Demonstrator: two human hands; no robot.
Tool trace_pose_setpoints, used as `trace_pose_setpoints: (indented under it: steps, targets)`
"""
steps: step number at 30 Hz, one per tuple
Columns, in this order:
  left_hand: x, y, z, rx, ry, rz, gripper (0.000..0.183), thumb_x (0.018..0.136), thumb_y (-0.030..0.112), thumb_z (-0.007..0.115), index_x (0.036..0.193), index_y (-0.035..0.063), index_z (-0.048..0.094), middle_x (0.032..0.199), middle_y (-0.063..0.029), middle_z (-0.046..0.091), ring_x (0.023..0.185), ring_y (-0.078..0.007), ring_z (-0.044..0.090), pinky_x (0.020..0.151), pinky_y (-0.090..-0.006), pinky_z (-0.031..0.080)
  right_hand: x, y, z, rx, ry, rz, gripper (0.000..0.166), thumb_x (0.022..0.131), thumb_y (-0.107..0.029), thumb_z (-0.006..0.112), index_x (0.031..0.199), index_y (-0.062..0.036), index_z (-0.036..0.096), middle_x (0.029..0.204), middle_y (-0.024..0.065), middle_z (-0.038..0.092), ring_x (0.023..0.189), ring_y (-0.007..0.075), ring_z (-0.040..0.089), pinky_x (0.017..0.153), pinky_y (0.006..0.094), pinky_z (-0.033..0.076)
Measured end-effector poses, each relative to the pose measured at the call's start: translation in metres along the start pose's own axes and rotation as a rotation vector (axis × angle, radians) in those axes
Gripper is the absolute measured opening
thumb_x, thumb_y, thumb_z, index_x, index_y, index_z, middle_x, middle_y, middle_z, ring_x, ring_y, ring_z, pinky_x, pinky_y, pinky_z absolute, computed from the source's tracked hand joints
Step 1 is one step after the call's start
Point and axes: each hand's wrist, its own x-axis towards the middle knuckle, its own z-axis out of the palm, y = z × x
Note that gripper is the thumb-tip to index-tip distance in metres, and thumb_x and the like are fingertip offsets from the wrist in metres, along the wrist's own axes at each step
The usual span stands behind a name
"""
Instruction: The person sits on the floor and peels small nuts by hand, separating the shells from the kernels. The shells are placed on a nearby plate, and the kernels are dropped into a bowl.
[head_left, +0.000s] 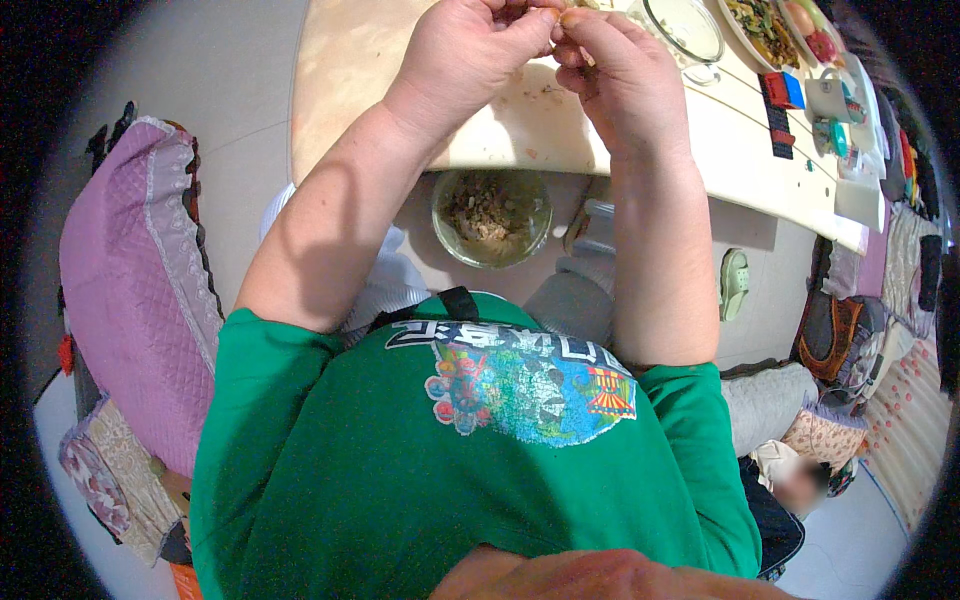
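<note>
My left hand (480, 49) and my right hand (626, 71) meet over the table at the upper edge of the view. Thumbs and fingers of both are pinched together, tip to tip, around a small pale item (557, 33). Most of it is hidden by the fingers, so I cannot tell what it is. Orange-brown stains mark the thumb tips. Right of my right hand, a clear glass bowl (721, 46) with pale pieces in it stands on the table. Below the table's front edge, between my legs, is another glass bowl (546, 238) holding brown scraps.
The cream-coloured table (352, 82) carries a plate of cooked vegetables (761, 34), a plate with round red and pale produce (820, 46), and a red and blue box (784, 90). A green slipper (735, 283) lies on the floor. A purple quilted cover (127, 277) is at left; a person (780, 465) is behind, at right.
</note>
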Motion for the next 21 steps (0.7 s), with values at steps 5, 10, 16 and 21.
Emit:
trace_pose_setpoints:
  steps: [5, 10, 16, 21]
  targets:
    - [0.004, 0.006, -0.007, -0.094, -0.044, -0.106, 0.015, 0.104, 0.005, 0.057, 0.118, 0.0008, 0.064, 0.105, -0.0062, 0.069, 0.088, -0.0117, 0.066, 0.08, -0.0234, 0.057, -0.001, -0.005, -0.002, 0.199, -0.049, 0.042, 0.011, 0.097, -0.011, 0.061, 0.099, -0.0019, 0.066, 0.08, 0.0031, 0.064, 0.063, 0.0101, 0.053, 0.056, 0.0237, 0.042]
    - [0.007, 0.001, -0.015, -0.271, -0.05, -0.137, 0.018, 0.106, 0.009, 0.056, 0.121, 0.0022, 0.064, 0.106, -0.0056, 0.069, 0.09, -0.0123, 0.067, 0.081, -0.0256, 0.057, 0.0, -0.004, -0.002, 0.123, -0.022, -0.041, 0.012, 0.098, -0.011, 0.062, 0.1, -0.001, 0.067, 0.079, 0.0029, 0.063, 0.061, 0.0095, 0.052, 0.054, 0.0242, 0.042]
    - [0.002, 0.013, -0.008, -0.248, -0.031, -0.189, 0.019, 0.103, 0.01, 0.061, 0.121, 0.0041, 0.065, 0.105, -0.0036, 0.069, 0.088, -0.0098, 0.065, 0.078, -0.0228, 0.054, -0.001, -0.003, 0.002, -0.122, 0.04, -0.149, 0.01, 0.097, -0.01, 0.065, 0.1, -0.0005, 0.068, 0.078, 0.0021, 0.064, 0.059, 0.0071, 0.053, 0.053, 0.0215, 0.042]
    - [0.006, 0.0, -0.018, -0.21, -0.032, -0.197, 0.017, 0.102, 0.009, 0.063, 0.118, 0.005, 0.068, 0.102, -0.0006, 0.069, 0.084, -0.0066, 0.063, 0.074, -0.0194, 0.051, 0.0, 0.006, 0.006, -0.272, 0.078, -0.192, 0.009, 0.097, -0.01, 0.067, 0.1, -0.0012, 0.068, 0.078, 0.0002, 0.065, 0.059, 0.0056, 0.053, 0.052, 0.02, 0.042]
